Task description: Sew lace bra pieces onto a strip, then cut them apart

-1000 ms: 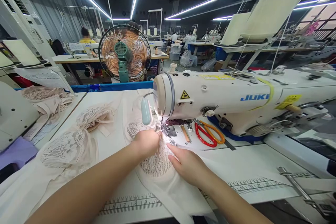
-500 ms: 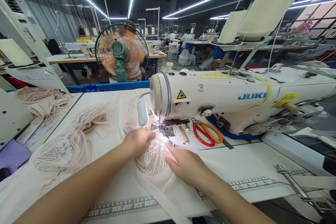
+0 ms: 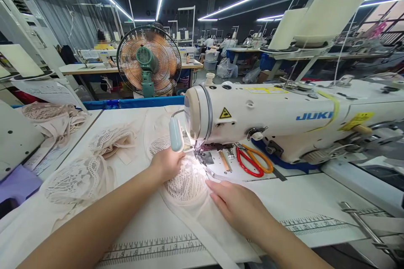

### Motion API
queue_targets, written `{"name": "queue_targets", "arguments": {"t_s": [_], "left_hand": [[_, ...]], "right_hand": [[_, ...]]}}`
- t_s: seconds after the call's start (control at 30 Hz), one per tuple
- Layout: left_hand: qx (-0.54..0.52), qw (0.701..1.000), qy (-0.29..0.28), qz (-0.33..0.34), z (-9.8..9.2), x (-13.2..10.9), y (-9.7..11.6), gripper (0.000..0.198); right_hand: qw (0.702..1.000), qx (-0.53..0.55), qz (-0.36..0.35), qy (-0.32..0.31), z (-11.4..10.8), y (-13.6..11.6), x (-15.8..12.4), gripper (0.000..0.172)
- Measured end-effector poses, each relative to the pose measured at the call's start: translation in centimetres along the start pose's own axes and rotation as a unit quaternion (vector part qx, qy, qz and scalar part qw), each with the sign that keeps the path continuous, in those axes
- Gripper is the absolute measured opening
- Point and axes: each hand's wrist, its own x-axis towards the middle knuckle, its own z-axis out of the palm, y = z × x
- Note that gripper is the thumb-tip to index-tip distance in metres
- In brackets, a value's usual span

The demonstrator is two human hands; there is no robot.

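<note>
At the far left edge of the sewing table (image 3: 284,201) sits part of a neighbouring white machine (image 3: 14,138), with a heap of beige fabric (image 3: 52,117) behind it. Further in, toward the table's middle, lie loose lace pieces (image 3: 78,178), one flat near the front and one bunched behind it. A printed ruler strip (image 3: 151,248) runs along the front edge.

The left hand (image 3: 166,163) rests on the lace cup piece (image 3: 186,183), fingers curled and pressed down on its upper left edge, just beside the needle area; whether it pinches the cloth cannot be told. The piece lies flat on the table directly in front of the machine's head, its far edge under the presser foot (image 3: 199,156), lit by the machine's lamp. A beige strip of the same work trails from it toward the front edge.

The right hand (image 3: 235,206) lies flat and spread on the beige fabric at the piece's right side, fingertips pointing toward the foot, holding nothing.

Behind the hands stands the white Juki sewing machine (image 3: 284,117), stretching to the right edge. On its bed, right of the foot, lie scissors (image 3: 252,162) with red and orange handles. Beyond the back edge a fan (image 3: 148,61) stands, and other people sit at distant tables.
</note>
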Motion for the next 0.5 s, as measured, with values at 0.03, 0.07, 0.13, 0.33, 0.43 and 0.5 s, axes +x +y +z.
{"name": "queue_targets", "arguments": {"t_s": [0.03, 0.07, 0.13, 0.33, 0.43, 0.5], "left_hand": [[0.000, 1.000, -0.002, 0.002, -0.4, -0.5, 0.1, 0.035], [0.002, 1.000, -0.008, 0.007, -0.8, -1.0, 0.2, 0.035], [0.012, 0.999, -0.031, 0.022, -1.5, -2.4, 0.5, 0.040], [0.055, 0.984, -0.171, -0.003, -1.9, -4.8, 0.3, 0.109], [0.050, 0.984, -0.172, -0.019, -1.8, -3.9, -0.6, 0.111], [0.049, 0.985, -0.161, -0.020, -1.9, -3.0, -1.3, 0.110]], "right_hand": [[1.000, 0.006, -0.011, -0.005, 0.0, 0.2, -0.2, 0.038], [1.000, 0.013, -0.022, -0.008, 0.0, 0.5, -0.3, 0.038], [0.999, 0.025, -0.037, -0.012, 0.1, 0.8, -0.4, 0.039], [0.998, 0.024, -0.047, -0.018, -0.2, 1.2, 0.1, 0.040], [0.999, 0.020, -0.043, -0.015, -0.4, 1.0, 0.6, 0.042], [0.999, 0.010, -0.036, -0.013, -0.5, 0.9, 1.0, 0.043]]}}
